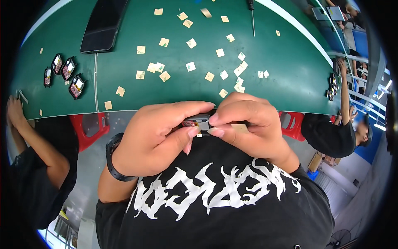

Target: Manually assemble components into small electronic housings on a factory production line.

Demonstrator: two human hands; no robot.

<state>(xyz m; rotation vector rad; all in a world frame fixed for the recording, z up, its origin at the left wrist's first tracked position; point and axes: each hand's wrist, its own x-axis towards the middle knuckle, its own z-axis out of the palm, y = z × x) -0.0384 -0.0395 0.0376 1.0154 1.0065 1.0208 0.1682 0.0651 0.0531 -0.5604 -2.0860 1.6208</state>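
Looks smooth on the tabletop at twelve o'clock, metallic on the screwdriver shaft at one. Shows dark plastic on the held casing, matt shirt cloth at six.

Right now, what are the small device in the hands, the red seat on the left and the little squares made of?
The small device: probably hard plastic, black and smooth-edged, with reddish circuit-like parts inside. The red seat: probably plastic, smooth with rounded, moulded-looking edges. The little squares: maybe matte paper or film; they're thin and pale, and one looks curled.
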